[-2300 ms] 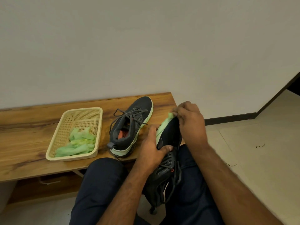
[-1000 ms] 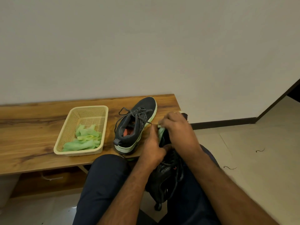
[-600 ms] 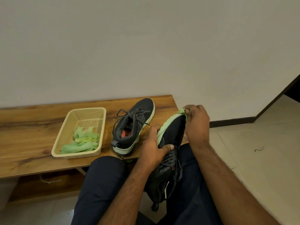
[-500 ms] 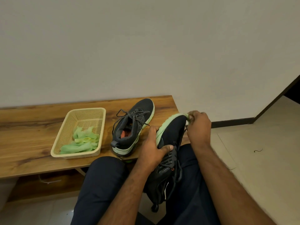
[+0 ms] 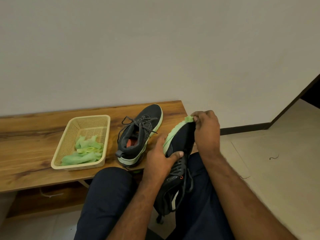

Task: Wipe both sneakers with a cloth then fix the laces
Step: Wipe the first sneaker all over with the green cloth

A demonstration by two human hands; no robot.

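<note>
Basket [image 5: 107, 135] holds seemingly crumpled green cloths [image 5: 83, 153]; left hand [image 5: 159, 160] grips sneaker [image 5: 181, 141], right hand [image 5: 207, 132] pinches cloth [image 5: 188, 119].

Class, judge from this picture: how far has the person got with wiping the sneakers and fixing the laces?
Done: nothing visibly finished. In hand: the left hand holds the sneaker on the lap; the right hand rubs a green cloth on its toe. Left: the sneaker on the bench, its laces loose.
</note>
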